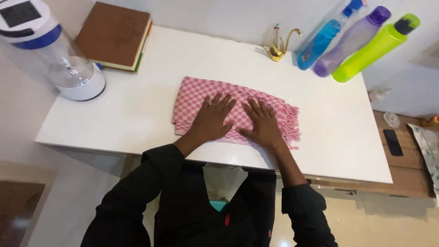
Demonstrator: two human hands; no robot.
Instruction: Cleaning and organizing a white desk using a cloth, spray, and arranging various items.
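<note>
A: What is shown at the centre of the white table (137,114)?

B: A pink checked cloth (192,98), folded into a flat oblong, is laid near the front edge, its fringe turned to the right. Both hands are spread on it, palms down and fingers splayed; nothing is gripped. The left hand (212,119) is pressed on the middle of the cloth, the right hand (263,123) just beside it toward the fringed end, thumbs nearly touching.

A: Why are the hands held flat?

B: The layers appear to be pressed and smoothed; an open palm spreads pressure evenly, which is judged to suit flattening a fold.

A: And the other objects?

B: They are kept well apart along the back: a brown book (114,34), a clear jar on a white base (68,68), a small gold holder (279,48), and blue (320,43), purple (352,41) and green (375,48) bottles lying side by side.
</note>
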